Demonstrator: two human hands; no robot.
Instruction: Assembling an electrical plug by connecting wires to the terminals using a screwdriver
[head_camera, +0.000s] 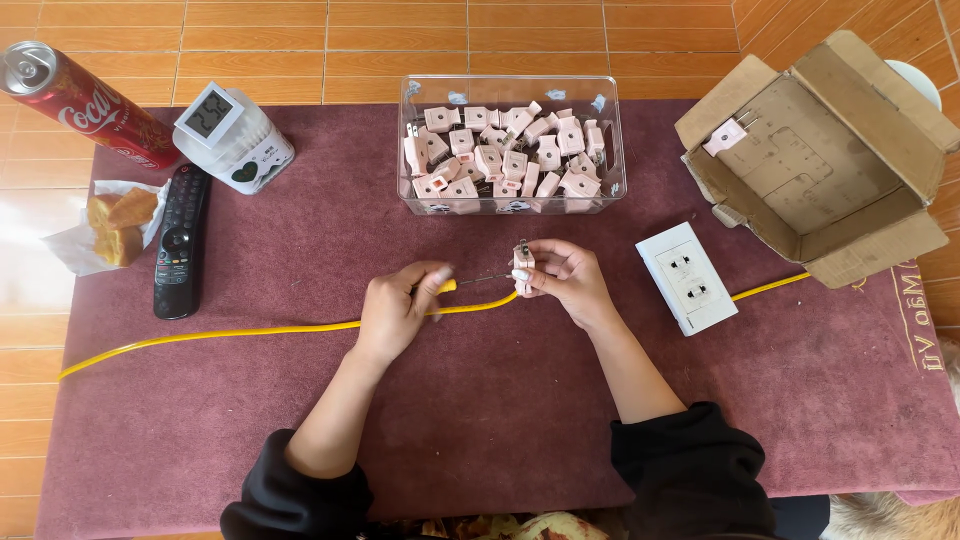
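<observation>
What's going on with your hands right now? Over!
Left hand gripping yellow-handled screwdriver. Right hand holding pink plug. Yellow cable under both hands; nothing blocking.

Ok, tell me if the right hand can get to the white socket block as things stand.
Probably yes: the white socket block lies just beside the right hand on bare mat, nothing between, though that hand holds a pink plug.

Low table w/ dark red cloth (480, 420) on orange tile floor (300, 30). On cloth: yellow cable (220, 333) across the middle, clear box (511, 92) of pink plugs at back center, white socket (687, 277) & open cardboard box (820, 160) right; remote (181, 242), small clock (232, 135), red can (75, 100), bread on paper (112, 228) left.
</observation>
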